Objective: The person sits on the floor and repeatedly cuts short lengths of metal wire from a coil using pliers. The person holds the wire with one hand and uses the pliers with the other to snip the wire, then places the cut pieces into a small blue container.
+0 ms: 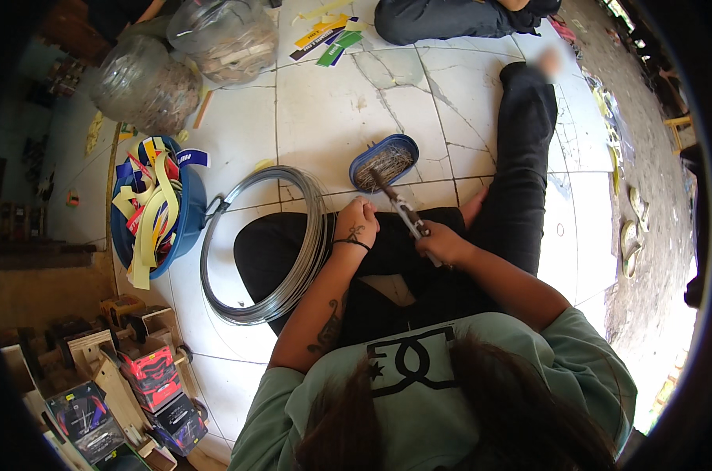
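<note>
My left hand [357,220] is closed in a loose fist above my lap, beside a large coil of grey metal wire [317,228]. What its fingers hold, if anything, is too small to make out. The coil rests partly over my bent left leg and partly on the tiles. In my right hand [444,242] is a pair of pliers [407,216], gripped by the handles, with dark jaws pointing up and left. Just beyond the jaws, a blue oval dish [411,144] full of short thin metal pieces sits on the floor.
To the left stands a blue tub [189,228] of coloured strips. Two big clear plastic containers [222,39] with scraps stand behind it. Wooden toy-like vehicles [97,353] fill the lower left. Loose printed strips [340,45] and another person's dark-clothed leg [442,20] are at the top.
</note>
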A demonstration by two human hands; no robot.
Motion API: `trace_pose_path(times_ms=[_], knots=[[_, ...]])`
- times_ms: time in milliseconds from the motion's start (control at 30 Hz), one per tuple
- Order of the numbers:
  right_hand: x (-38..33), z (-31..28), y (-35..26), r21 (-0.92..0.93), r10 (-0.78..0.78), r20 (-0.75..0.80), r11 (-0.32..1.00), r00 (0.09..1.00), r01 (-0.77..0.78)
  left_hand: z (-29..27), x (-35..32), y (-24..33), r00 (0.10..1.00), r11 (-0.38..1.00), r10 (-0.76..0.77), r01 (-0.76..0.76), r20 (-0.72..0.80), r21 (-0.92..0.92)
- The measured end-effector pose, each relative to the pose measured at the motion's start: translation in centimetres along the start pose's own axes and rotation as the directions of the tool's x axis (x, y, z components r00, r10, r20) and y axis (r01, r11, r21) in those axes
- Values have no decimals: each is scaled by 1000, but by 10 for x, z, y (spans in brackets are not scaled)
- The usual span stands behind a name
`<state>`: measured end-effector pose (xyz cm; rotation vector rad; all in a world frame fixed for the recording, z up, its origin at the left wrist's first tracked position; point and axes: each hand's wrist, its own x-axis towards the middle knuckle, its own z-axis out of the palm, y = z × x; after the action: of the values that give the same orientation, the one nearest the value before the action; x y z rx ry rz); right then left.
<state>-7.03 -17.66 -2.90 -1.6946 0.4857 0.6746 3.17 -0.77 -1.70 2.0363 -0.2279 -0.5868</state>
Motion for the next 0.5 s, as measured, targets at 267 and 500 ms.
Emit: trace_pose_path(times_ms=[267,500], knots=[[9,-80,-10,-19,-81,-275,997,958,79,-95,-134,59,911,897,348,-256,-219,361],[87,-116,-8,-331,8,-561,914,828,-233,-206,-266,30,56,786,618,-77,-784,614]])
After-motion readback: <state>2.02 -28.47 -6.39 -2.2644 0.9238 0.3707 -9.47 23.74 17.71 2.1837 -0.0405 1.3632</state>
